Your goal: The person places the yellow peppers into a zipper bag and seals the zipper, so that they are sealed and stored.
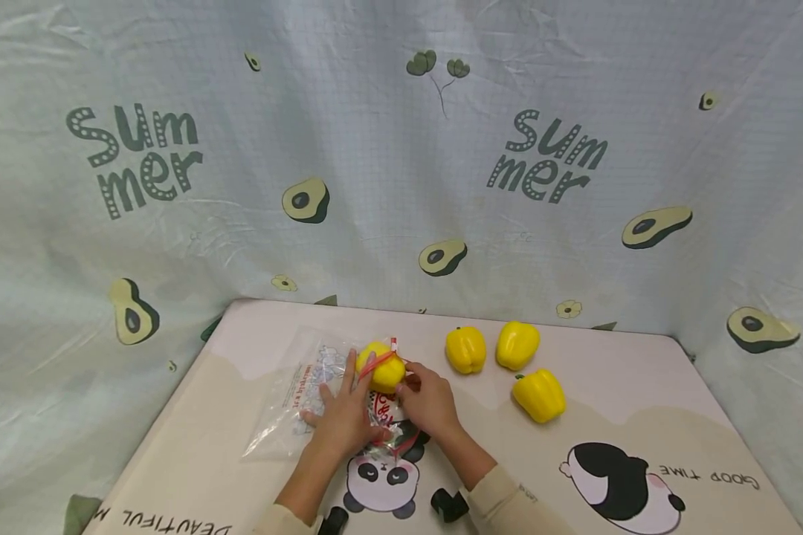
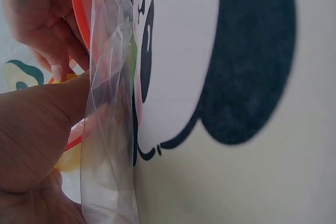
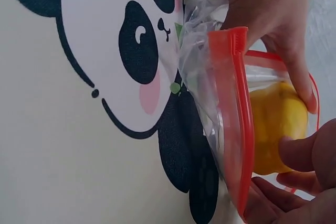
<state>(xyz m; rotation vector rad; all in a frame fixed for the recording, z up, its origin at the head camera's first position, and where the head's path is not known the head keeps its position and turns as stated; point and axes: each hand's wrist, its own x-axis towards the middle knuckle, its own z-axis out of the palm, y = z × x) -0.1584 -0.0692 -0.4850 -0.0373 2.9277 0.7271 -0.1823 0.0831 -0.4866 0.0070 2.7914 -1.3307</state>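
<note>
A clear zip bag (image 1: 274, 423) with a red zip edge (image 3: 245, 129) lies on the table, its mouth spread apart toward the right. In that mouth sits a yellow bell pepper (image 3: 270, 124). My right hand (image 1: 435, 401) grips this pepper, thumb against its side and fingers by the bag's edge. Spread over the bag, my left hand (image 1: 344, 416) has straight fingers; one fingertip touches the red rim beside the pepper and the thumb reaches toward the near edge. In the left wrist view, clear plastic (image 2: 107, 129) hides part of the left thumb.
Three more yellow bell peppers, one at the back (image 1: 465, 350), one beside it (image 1: 517, 345) and one nearer (image 1: 540, 395), lie right of the hands. The printed tablecloth (image 1: 642, 416) shows pandas. A curtain (image 1: 375, 148) with avocados hangs behind and at the sides.
</note>
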